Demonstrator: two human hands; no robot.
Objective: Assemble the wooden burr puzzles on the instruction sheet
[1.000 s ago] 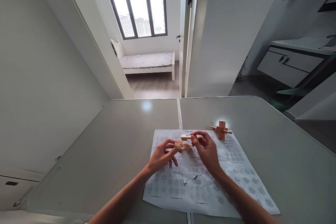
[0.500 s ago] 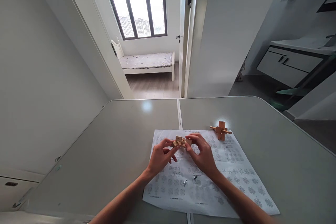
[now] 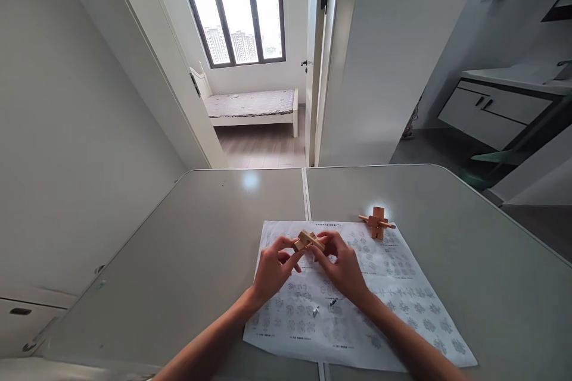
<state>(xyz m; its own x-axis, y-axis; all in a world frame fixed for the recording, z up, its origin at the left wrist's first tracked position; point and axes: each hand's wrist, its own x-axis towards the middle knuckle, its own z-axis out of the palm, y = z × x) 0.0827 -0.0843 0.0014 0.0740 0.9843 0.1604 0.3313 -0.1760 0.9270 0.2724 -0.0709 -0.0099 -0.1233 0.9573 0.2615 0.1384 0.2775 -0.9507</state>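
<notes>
Above the upper part of a printed sheet, both hands hold a small cluster of notched wooden puzzle pieces (image 3: 308,239). My left hand (image 3: 273,269) pinches its left end between thumb and fingers. From the other side, my right hand (image 3: 342,265) grips the right end with thumb and curled fingers. One piece lies slantwise across the top of the cluster; the fingers hide part of the joints. The paper sheet (image 3: 393,303) below carries rows of grey diagrams. At its upper right corner stands an interlocked wooden burr puzzle (image 3: 378,224) with a thin rod through it.
Two small silvery bits, one a crumpled scrap (image 3: 315,312) and the other a darker piece (image 3: 333,302), lie on the sheet. A grey table (image 3: 214,238) with a pale centre seam carries everything. Beyond it are a doorway, a bed (image 3: 252,104) and a washbasin cabinet (image 3: 496,110).
The top piece of the cluster has turned to a slant, and my right hand has shifted slightly left, its fingers more curled. My left hand stays nearly where it was.
</notes>
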